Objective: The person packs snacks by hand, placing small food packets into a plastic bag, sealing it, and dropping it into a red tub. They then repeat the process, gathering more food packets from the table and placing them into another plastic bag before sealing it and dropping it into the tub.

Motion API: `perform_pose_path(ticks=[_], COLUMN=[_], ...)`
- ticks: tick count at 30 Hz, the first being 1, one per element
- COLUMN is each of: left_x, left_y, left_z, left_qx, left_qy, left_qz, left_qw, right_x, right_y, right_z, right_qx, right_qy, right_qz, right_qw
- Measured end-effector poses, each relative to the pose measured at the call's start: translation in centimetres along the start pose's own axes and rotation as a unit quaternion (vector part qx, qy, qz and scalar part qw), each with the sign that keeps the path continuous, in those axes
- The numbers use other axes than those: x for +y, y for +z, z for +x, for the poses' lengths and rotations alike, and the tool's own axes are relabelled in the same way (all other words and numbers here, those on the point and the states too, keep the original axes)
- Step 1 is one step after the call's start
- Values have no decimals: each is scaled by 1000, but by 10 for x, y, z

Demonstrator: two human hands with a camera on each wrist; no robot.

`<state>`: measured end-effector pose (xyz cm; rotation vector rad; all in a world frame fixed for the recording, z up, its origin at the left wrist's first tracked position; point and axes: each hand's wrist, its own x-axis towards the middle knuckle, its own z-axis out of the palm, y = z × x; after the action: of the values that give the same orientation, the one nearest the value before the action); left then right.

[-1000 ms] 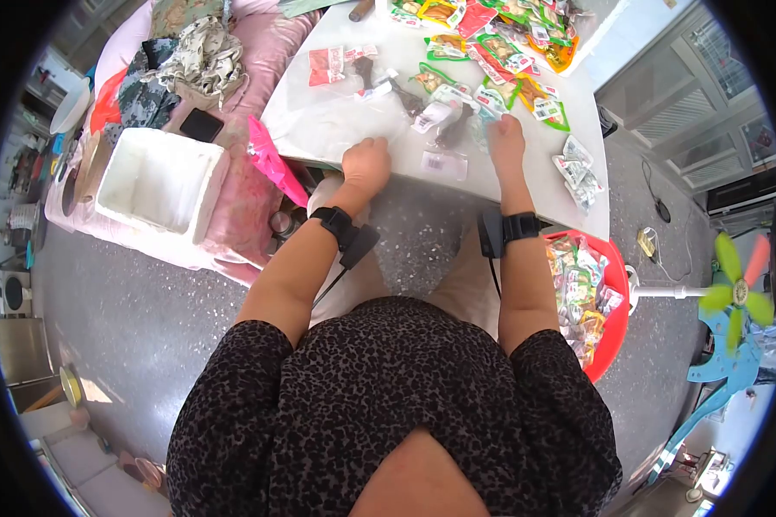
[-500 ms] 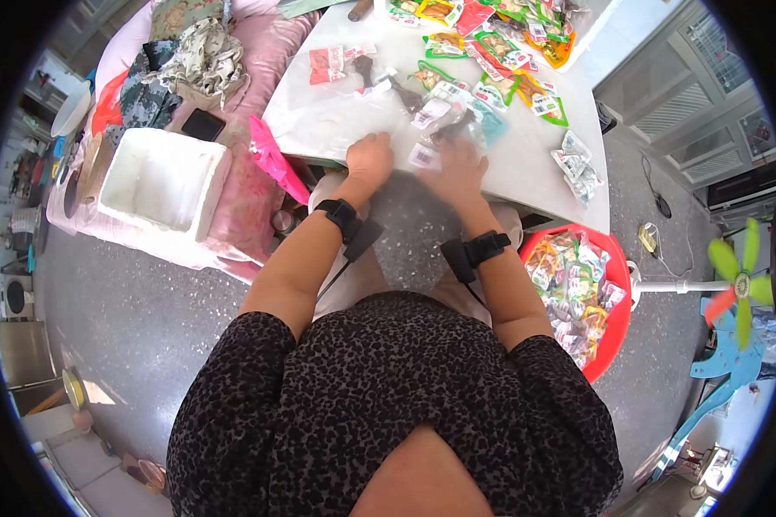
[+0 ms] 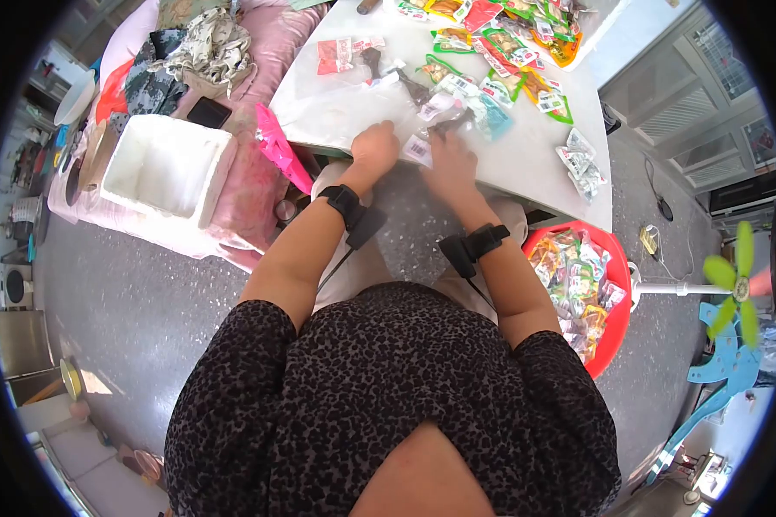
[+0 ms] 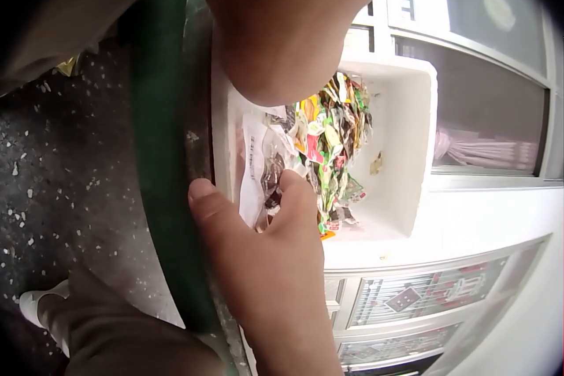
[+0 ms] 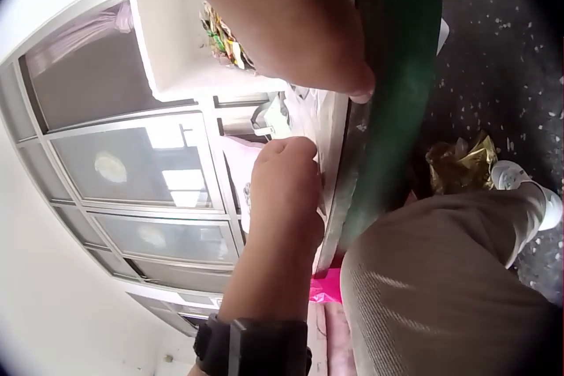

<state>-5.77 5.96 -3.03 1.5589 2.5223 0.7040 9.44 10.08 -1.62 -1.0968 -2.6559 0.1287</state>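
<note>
My left hand [image 3: 376, 151] grips the near edge of a clear plastic bag [image 3: 341, 112] at the table's front; its curled fingers show in the right wrist view. To its right, my right hand [image 3: 451, 168], slightly blurred, stays low over the table edge. In the left wrist view its thumb and forefinger stand apart beside a clear packet [image 4: 253, 160] with a barcode label. From above, a white label [image 3: 418, 151] lies between the two hands. Just beyond are dark-filled clear packets [image 3: 416, 90], another pale label [image 3: 440, 107] and a pale teal packet [image 3: 493, 119].
Colourful snack packets [image 3: 504, 43] pile toward the back of the white table [image 3: 526, 164], by a white foam box [image 4: 410, 147]. Silvery packets [image 3: 582, 168] lie at the right. A red basin [image 3: 616, 319] of packets stands below. An empty foam box [image 3: 164, 168] sits left.
My right hand has moved left and toward me, from the table's right side to near the left hand. The white label has shifted left. My left hand stays at the bag.
</note>
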Motion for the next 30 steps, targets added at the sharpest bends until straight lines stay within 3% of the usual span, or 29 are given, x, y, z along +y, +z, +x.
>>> perform_pose_path(ticks=[2, 5, 8, 10, 11, 12, 14, 15, 18, 22, 24, 27, 30], left_x=[3, 5, 3, 2, 2, 3, 7, 10, 15, 13, 11, 14, 11], left_y=[-7, -9, -7, -6, -5, -5, -5, -5, -6, -2, -2, -16, -9], left_z=[3, -1, 0, -1, -2, -4, -8, -9, -11, -13, -13, -14, -15], left_qx=[-22, -48, -38, -23, -18, -13, -3, 4, -12, -1, -1, -75, -41], left_qy=[-16, -32, -39, -43, -44, -45, -47, -48, -50, -35, -37, -77, -13], left_qz=[-10, -17, -35, -56, -68, -79, -95, -104, -117, -127, -132, -196, -151], left_qw=[1000, 998, 998, 997, 997, 996, 994, 993, 992, 991, 991, 975, 988], right_x=[10, 26, 47, 52, 50, 46, 39, 43, 46, 49, 57, 61, 61], right_y=[6, 5, -3, -22, -36, -48, -64, -61, -46, -32, -29, -29, -28], right_z=[-3, 2, -6, -17, -21, -23, -28, -31, -35, -34, -34, -31, -29], right_qx=[13, -37, 192, 178, 165, 156, 130, 88, 53, 38, 19, 5, -6], right_qy=[-25, -32, -121, 21, 93, 143, 235, 216, 211, 177, 166, 170, 166], right_qz=[8, -46, 99, 313, 413, 542, 756, 803, 857, 868, 859, 851, 853], right_qw=[1000, 998, 969, 933, 891, 813, 597, 548, 466, 462, 484, 497, 494])
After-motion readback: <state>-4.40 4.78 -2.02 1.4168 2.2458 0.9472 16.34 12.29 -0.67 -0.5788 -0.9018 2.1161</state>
